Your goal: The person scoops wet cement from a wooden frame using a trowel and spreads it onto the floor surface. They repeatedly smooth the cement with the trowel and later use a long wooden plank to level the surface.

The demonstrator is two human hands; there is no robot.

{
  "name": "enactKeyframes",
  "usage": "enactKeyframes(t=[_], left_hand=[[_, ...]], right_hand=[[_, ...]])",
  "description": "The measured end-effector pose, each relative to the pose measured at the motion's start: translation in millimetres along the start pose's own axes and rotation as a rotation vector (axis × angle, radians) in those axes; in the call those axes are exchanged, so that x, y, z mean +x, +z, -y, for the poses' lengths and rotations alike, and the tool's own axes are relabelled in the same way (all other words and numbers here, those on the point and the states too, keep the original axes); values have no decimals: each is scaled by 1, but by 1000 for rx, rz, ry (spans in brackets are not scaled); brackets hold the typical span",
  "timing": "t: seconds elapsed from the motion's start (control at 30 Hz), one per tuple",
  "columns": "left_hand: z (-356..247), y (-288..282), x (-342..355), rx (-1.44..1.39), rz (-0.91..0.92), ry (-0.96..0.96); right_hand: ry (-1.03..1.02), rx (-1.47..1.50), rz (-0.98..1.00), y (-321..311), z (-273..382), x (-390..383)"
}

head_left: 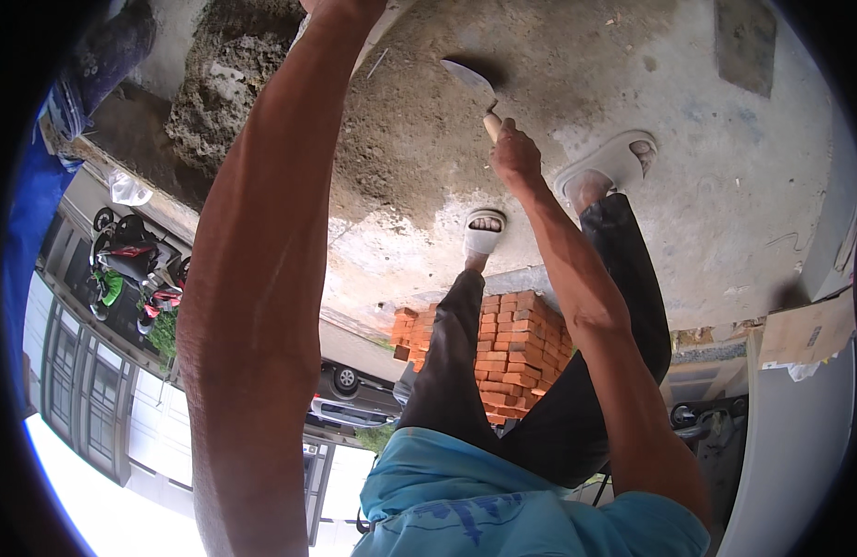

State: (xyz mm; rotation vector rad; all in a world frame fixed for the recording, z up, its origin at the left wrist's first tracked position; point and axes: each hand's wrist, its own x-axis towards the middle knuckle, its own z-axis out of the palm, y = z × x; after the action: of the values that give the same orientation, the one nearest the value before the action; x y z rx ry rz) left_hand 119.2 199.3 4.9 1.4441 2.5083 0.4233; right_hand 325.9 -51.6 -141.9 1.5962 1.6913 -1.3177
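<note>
My right hand (514, 153) is closed around the wooden handle of a pointing trowel (470, 76), whose metal blade angles up and left over the rough, sandy grey-brown patch (391, 139) on the concrete ground. My left arm reaches up past the top edge, where only part of my left hand (345, 7) shows, beside a pale edge of something I cannot make out; its fingers are mostly out of frame. Dark, lumpy mortar-like material (220, 84) lies left of that forearm. My two sandalled feet (484, 227) stand on the concrete below and right of the trowel.
Stacked red bricks (517, 343) show between my legs. A blue sheet (34, 232) hangs at the far left, near parked motorbikes (131, 260). A car (350, 399) stands farther off. Cardboard (805, 330) lies by a pale wall at right, and a grey slab (744, 46) at top right.
</note>
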Motion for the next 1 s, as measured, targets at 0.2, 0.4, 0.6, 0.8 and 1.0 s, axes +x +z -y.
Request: enactKeyframes(t=[0.2, 0.4, 0.6, 0.8, 1.0], left_hand=[[5, -10, 3, 47, -44, 11], [-2, -1, 2, -21, -11, 67], [-1, -3, 4, 22, -32, 41], [-1, -1, 0, -7, -10, 38], [4, 1, 2, 1, -63, 65]], right_hand=[[61, 137, -37, -30, 13, -2], [18, 24, -33, -7, 16, 15], [-1, 92, -29, -26, 31, 13], [73, 194, -236, -33, 18, 17], [-11, 116, -70, -20, 14, -1]])
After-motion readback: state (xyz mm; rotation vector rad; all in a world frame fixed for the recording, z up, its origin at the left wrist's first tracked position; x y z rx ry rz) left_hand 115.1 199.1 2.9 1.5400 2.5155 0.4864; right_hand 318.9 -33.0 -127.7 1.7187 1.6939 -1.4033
